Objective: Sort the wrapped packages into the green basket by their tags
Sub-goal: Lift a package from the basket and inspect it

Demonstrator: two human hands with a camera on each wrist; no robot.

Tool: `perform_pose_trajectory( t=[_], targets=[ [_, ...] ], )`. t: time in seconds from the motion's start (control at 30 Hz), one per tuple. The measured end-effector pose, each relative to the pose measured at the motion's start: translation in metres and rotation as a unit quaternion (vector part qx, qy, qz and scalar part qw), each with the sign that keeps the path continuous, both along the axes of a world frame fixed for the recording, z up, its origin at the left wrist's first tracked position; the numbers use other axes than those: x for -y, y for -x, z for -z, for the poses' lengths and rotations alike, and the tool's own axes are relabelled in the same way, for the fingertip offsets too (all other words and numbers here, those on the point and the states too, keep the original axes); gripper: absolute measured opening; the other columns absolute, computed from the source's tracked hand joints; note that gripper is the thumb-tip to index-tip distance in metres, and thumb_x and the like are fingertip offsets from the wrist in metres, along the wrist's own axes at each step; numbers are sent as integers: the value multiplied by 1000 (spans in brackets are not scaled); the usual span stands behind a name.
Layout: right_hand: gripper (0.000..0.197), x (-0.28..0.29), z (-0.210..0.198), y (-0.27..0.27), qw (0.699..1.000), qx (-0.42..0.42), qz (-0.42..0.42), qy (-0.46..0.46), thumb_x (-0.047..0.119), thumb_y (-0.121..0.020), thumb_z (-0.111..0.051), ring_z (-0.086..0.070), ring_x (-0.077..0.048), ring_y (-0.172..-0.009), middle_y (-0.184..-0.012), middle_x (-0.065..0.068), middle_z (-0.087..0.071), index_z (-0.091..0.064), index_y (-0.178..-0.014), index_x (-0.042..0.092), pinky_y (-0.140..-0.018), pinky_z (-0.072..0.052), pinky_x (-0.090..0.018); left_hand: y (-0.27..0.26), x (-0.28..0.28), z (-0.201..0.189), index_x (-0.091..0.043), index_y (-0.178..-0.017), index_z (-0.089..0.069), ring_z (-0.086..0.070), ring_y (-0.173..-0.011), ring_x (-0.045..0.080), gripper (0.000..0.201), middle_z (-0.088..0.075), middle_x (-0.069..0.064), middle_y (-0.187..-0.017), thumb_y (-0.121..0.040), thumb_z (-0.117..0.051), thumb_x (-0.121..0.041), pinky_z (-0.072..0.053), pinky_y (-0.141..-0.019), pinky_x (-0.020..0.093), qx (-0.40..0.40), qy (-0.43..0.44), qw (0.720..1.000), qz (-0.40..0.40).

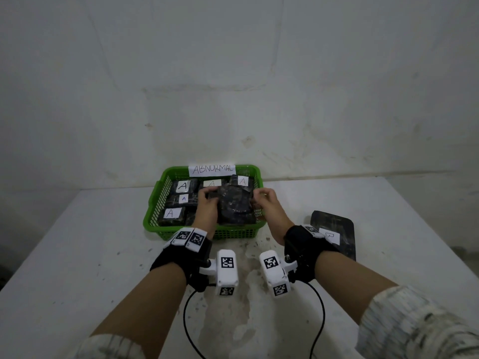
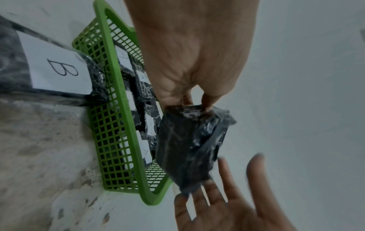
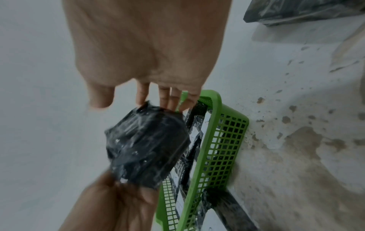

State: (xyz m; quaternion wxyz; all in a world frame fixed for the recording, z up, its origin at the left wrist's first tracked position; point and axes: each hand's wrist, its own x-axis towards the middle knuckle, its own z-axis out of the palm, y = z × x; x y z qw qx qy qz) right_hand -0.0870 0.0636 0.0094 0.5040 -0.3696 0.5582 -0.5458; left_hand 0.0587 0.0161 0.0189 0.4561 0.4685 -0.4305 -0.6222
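Observation:
A green mesh basket [image 1: 233, 233] [image 2: 116, 87] [image 3: 223, 148] labelled ABNORMAL sits at the table's far middle, with several black wrapped packages tagged A inside. Above its right half, a black wrapped package [image 1: 234, 206] [image 2: 189, 145] [image 3: 146, 150] hangs between my hands, no tag showing. My left hand [image 1: 210, 195] [image 2: 193, 100] [image 3: 122, 195] pinches its left end. My right hand [image 1: 259, 200] [image 2: 227, 195] [image 3: 158, 103] has straight, spread fingers that touch the right end, thumb off the wrap. Both wrist views are motion-blurred.
A flat black package tagged B [image 1: 334, 221] [image 2: 53, 65] [image 3: 296, 11] lies on the white, stained table [image 1: 77, 255] just right of the basket. A white wall stands close behind the basket. Two black cables hang from the wrist cameras at the near edge.

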Motion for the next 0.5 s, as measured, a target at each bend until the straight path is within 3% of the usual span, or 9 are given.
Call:
perform_pose_trajectory(
  t=[0.07, 0.13, 0.23, 0.3, 0.33, 0.43, 0.5],
  targets=[
    [20, 2, -1, 4, 999, 41, 23, -6, 18, -100, -47, -53, -13, -75, -87, -2, -56, -39, -118, 16, -64, -39, -28, -1, 1, 2, -19, -112, -43, -60, -78, 21, 26, -59, 7, -103, -95, -39, 1, -51, -66, 36, -22, -21, 1000, 0],
    [30, 3, -4, 6, 998, 62, -12, -29, 17, -98, -52, -56, -14, -75, -91, -4, -58, -39, -125, 13, -62, -42, -29, -2, 1, 3, -21, -106, -46, -60, -80, 21, 23, -59, 7, -105, -97, -38, -2, -51, -66, 37, -27, -36, 999, 8],
    [41, 2, -12, 5, 986, 123, -80, -76, 38, -94, -56, -62, -21, -91, -105, -5, -63, -47, -128, 18, -71, -53, -36, -1, 3, 3, -19, -106, -48, -60, -81, 22, 19, -59, 10, -106, -98, -38, -5, -51, -69, 38, -19, -44, 999, 21],
    [54, 2, -12, 5, 970, 178, -137, -96, 51, -89, -56, -63, -30, -108, -124, -11, -62, -51, -132, 20, -82, -56, -47, 1, 4, 2, -12, -111, -47, -59, -77, 21, 19, -58, 13, -104, -96, -41, -2, -51, -62, 31, 33, -15, 999, 32],
    [60, 2, -11, 4, 961, 208, -154, -103, 54, -86, -57, -61, -34, -113, -131, -14, -58, -51, -135, 20, -82, -55, -49, 1, 4, 3, -10, -111, -47, -59, -76, 22, 20, -58, 15, -101, -95, -42, 1, -51, -58, 28, 61, -1, 998, 35],
    [62, 3, -12, -1, 949, 243, -164, -116, 53, -86, -52, -59, -38, -114, -135, -18, -54, -51, -135, 15, -74, -57, -46, 1, 6, 8, -5, -117, -53, -59, -85, 25, 27, -62, 20, -109, -94, -43, 4, -52, -57, 22, 115, 12, 992, 48],
    [55, 4, -14, -4, 954, 236, -152, -105, 49, -88, -53, -57, -39, -115, -135, -19, -53, -52, -132, 16, -76, -57, -48, 0, 5, 8, -3, -125, -53, -59, -89, 24, 31, -60, 20, -118, -96, -42, -1, -52, -61, 26, 98, -10, 994, 45]
  ],
)
